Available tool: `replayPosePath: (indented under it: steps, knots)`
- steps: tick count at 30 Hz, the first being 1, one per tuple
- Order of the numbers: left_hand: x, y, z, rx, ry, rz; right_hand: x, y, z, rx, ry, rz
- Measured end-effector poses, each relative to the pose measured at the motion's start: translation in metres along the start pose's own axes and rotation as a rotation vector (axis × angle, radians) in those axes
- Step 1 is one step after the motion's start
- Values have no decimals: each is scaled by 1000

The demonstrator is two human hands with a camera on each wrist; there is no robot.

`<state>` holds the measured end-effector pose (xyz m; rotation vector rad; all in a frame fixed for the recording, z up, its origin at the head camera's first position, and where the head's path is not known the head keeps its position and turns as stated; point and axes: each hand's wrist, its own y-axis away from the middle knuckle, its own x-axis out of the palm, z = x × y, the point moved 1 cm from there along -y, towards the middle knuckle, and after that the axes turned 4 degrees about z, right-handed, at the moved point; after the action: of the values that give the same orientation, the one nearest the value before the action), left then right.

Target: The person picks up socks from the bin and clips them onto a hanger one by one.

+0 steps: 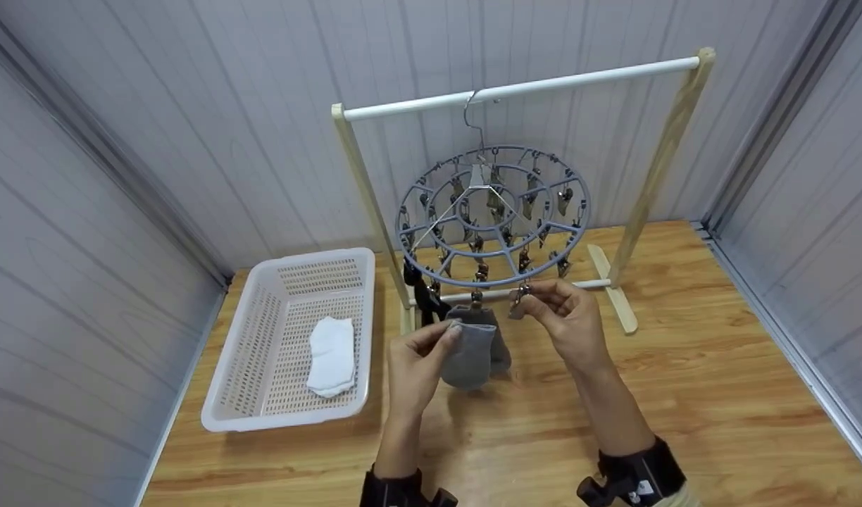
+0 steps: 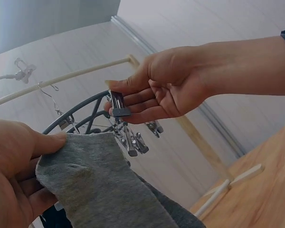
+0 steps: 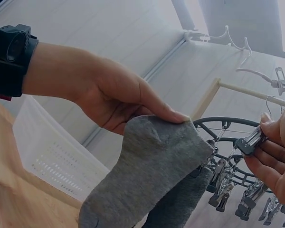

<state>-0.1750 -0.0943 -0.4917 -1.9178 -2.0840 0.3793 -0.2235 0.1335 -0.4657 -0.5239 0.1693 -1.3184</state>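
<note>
Between thumb and fingers, my left hand [image 1: 415,372] pinches a grey sock [image 1: 467,365] by its cuff, below the front rim of a round blue-grey clip hanger [image 1: 493,283]. Behind it hangs another grey sock [image 1: 501,352], partly hidden. My right hand [image 1: 570,325] pinches a metal clip [image 2: 118,103] on the hanger, just right of the sock's cuff. In the right wrist view the clip [image 3: 250,141] and the held sock [image 3: 152,164] are apart. Dark socks [image 1: 428,301] hang at the hanger's left side.
The hanger hooks onto the white bar [image 1: 579,79] of a wooden-legged rack. Several other clips dangle from its rings. At left, a white plastic basket [image 1: 218,421] holds white socks [image 1: 332,358] on the wooden tabletop [image 1: 720,394]. Pale panel walls surround the table.
</note>
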Motion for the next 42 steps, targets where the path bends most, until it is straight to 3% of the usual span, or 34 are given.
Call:
replayPosePath:
  steps: [4,16,23,31,42]
  knots:
    - [5,1,1,40,19,-4,3,1,-1,24,-28,-8]
    - [17,5,1,47,107,-2,11,3,-8,31,-92,11]
    - [18,6,0,65,95,-14,18,7,-12,41,-126,43]
    - [19,8,-2,79,100,18,23,9,-13,14,-87,57]
    - [18,8,-3,148,118,9,30,12,-15,3,-119,120]
